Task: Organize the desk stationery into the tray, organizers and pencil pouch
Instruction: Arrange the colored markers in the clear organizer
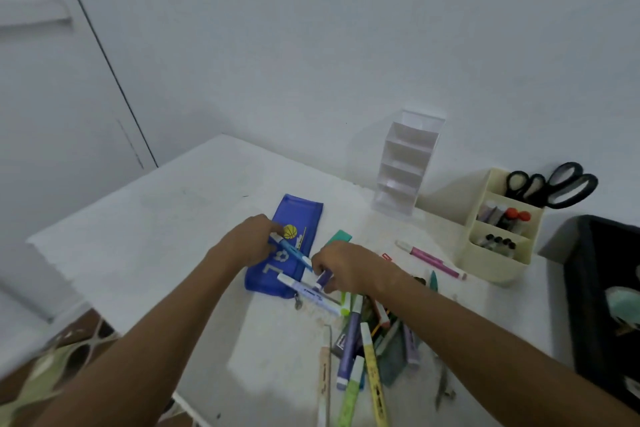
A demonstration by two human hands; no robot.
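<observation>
**Head view: both hands at the blue pencil pouch, each on a marker**

The head camera looks down on a white desk (138,253) with a blue pencil pouch (294,218) lying flat near its middle; the pouch carries a yellow basketball print and pale lettering. The left hand (254,239) sits over the pouch's left edge, fingers curled around one end of a blue marker (292,251) that lies slantwise across the pouch. The right hand (341,265) is just right of the pouch, fingers bent around a purple marker (324,278). The two hands are close together but do not touch.

A white-and-blue marker (304,291) lies across the pouch's near corner, beside its zipper pull. Nearer the camera than the pouch, to its right, is a loose pile of markers and highlighters (360,350) in purple, yellow, green and peach. A teal eraser-like block (341,238) shows just right of the pouch, partly behind the right hand.

Further right of the pouch a pink pen (429,258) lies on the desk, near a cream desk organizer (498,253). Black-handled scissors (550,185) stand in its back compartment, and small capped bottles fill the front ones. A white tiered organizer (405,166) stands against the wall behind the pouch, to the right. A black tray (588,288) sits at the right edge, well apart from the pouch.
</observation>
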